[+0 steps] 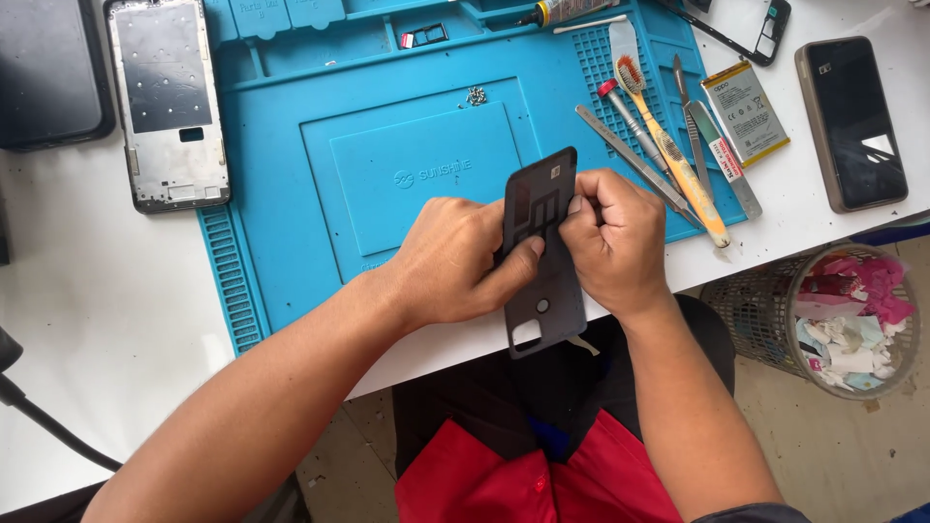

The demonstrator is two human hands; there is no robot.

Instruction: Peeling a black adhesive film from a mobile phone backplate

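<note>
Centre of frame: both hands hold a dark grey phone back cover (544,257), inner side up, tilted, above the near edge of the blue repair mat (407,165). Left hand (455,261) wraps the cover's left edge, thumb pressed across its middle. Right hand (615,242) closed tight, fingertips pinching at the cover's upper right edge; what they pinch is too small to tell. Upper left: bare phone frame (167,102) lying on the mat edge. Upper right: toothbrush (668,145), metal pry tools (630,155), battery (744,111), dark phone (852,121) on the white table (87,320). Small screws (476,95) on mat top centre. Lower right: mesh waste bin (823,320) with scraps.
</note>
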